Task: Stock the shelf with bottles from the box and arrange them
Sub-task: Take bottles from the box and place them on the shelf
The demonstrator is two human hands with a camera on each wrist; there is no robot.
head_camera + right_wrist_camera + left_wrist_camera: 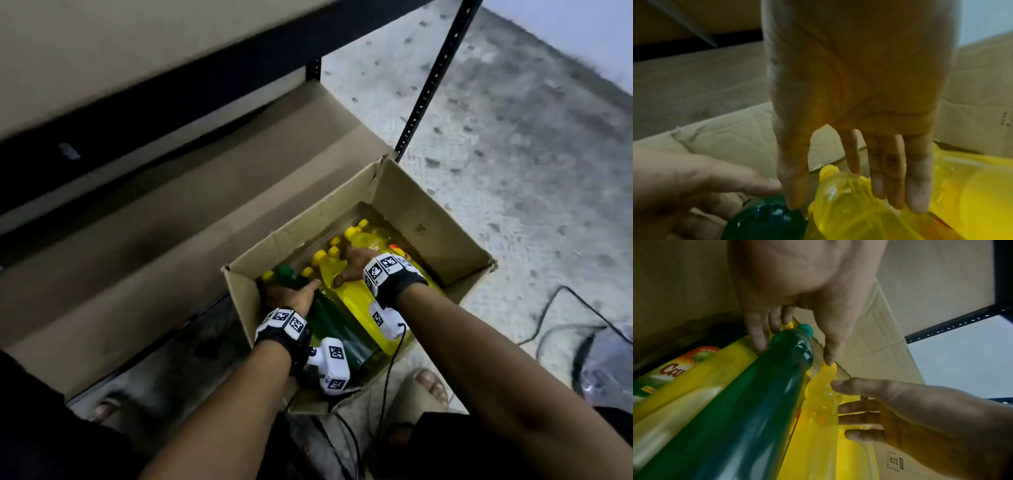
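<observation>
1. Bottles: several yellow bottles (356, 291) with yellow caps, lying on their sides in a cardboard box (442, 222) on the floor, caps toward the shelf; one green bottle (329, 322) with a green cap lies among them at the left side.
2. Feet (430, 383): bare toes in view just beside the box's near edge.
3. Wrist bands (284, 323): black straps with white marker blocks on both wrists; a thin black cable runs down from the right one.
4. Left hand (291, 294): inside the box at its left wall, over the green bottle's shoulder. Fingers straight and slightly spread; the left wrist view shows them beside the green bottle, the thumb apart on its other side. Whether they grasp it cannot be told.
5. Right hand (352, 263): inside the box, laid over the neck end of a yellow bottle. Fingers (918, 186) straight and close together, resting on the clear yellow plastic; thumb spread toward the green bottle.
6. Shelf (154, 192): dark metal frame with a perforated upright, tan boards, standing beyond the box; lower board bare where visible.
7. Floor (513, 137): pale, speckled, with loose black cables at the right.
</observation>
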